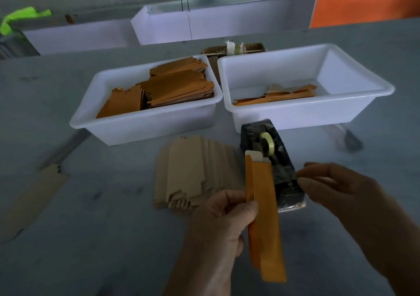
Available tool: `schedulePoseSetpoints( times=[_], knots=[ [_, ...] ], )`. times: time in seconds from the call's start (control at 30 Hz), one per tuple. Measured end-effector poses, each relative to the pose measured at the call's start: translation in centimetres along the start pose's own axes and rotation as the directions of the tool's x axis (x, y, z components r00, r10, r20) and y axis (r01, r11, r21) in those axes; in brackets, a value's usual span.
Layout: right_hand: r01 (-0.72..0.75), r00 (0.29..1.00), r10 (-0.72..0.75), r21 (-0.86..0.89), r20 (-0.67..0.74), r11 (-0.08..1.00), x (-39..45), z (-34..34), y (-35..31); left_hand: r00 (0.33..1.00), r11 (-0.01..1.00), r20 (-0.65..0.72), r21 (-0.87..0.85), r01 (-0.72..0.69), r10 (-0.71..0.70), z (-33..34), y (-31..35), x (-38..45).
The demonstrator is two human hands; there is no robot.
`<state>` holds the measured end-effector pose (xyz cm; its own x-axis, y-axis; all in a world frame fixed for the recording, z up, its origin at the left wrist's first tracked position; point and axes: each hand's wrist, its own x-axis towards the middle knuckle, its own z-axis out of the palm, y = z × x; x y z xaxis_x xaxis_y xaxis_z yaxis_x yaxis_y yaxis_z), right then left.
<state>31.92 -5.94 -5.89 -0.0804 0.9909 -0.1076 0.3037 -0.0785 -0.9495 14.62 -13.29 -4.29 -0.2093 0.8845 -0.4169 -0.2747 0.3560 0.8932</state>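
**Orange sleeve in hand, tape coming next**

At far left a lone brown card blank (34, 195) lies flat on the tabletop (102, 239). Behind it, the left white tub (159, 127) holds a thick, untidy stack of flat orange cartons (177, 86). In front of that tub sits a fanned pile of brown blanks (193, 173).

The left hand (218, 223) holds the folded orange sleeve (266, 223) upright above the tabletop, its grip pinching the long left edge between thumb and fingers. I judge the sleeve light and thin, stiff along its length but easy to crush or spring open at the fold. I would hold it at mid-length across the seam, with light pressure.

Just behind the sleeve stands a black tape dispenser (272, 166) with a pale tape roll (268, 142). The right hand (336, 186) reaches for its near end, fingertips drawn close. I cannot tell whether that grip pinches a tape end.

The right white tub (306, 116) holds only a few folded orange pieces (279, 96) on its floor.
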Motion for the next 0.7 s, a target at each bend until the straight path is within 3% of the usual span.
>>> schedulePoseSetpoints(
  times=[0.5, 0.7],
  knots=[
    [-0.096, 0.989, 0.1, -0.034, 0.113, 0.995, 0.9, 1.4, -1.2, 0.996, 0.989, -0.005, -0.114, -0.092, 0.092, 2.3, -0.3, 0.6],
    [-0.084, 0.996, 0.076, 0.195, 0.044, 0.977, 0.0, 1.7, -2.0, 0.996, 0.991, -0.009, -0.099, -0.087, 0.087, 2.4, -0.2, 0.6]
  ],
)
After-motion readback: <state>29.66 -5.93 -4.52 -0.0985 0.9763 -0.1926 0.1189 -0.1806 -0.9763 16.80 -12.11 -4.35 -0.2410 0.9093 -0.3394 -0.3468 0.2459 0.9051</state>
